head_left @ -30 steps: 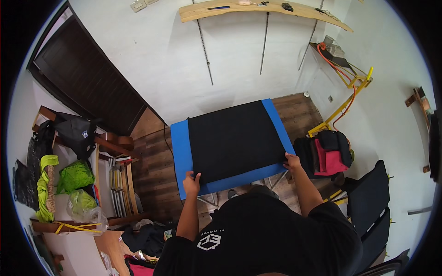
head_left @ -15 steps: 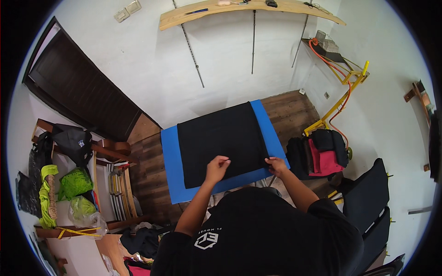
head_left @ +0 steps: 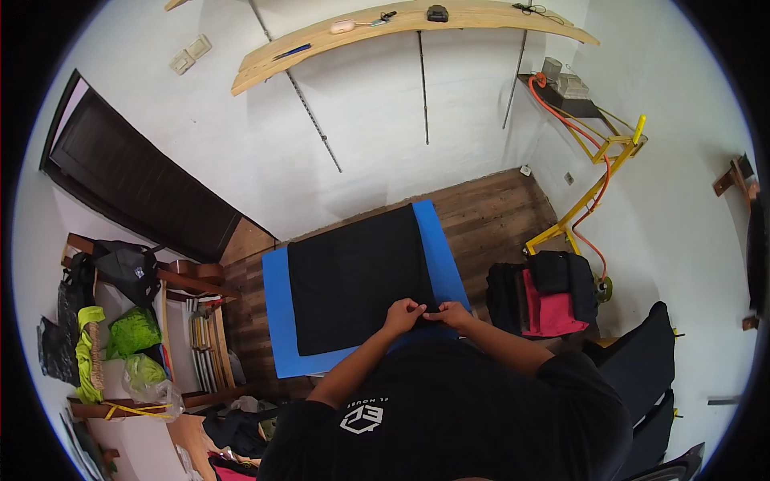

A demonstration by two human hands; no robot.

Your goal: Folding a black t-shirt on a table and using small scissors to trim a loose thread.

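A black fabric (head_left: 349,276) lies spread on a blue-topped table (head_left: 279,345). At the fabric's near right corner my left hand (head_left: 405,315) and my right hand (head_left: 447,315) are close beside each other, both with fingers closed on the edge of the cloth. My forearms reach up from the lower edge, over the table's front.
Shelving (head_left: 104,409) with bags and folded items stands at left, near a dark door (head_left: 136,168). A wooden shelf (head_left: 401,20) spans the back wall. A yellow frame (head_left: 589,196) with an orange hose and stacked padded pieces (head_left: 553,321) stand at right, above black panels (head_left: 642,369).
My left hand has moved right from the fabric's left corner to beside my right hand, which has shifted inward. The view has shifted, with the table lower and further left in the picture.
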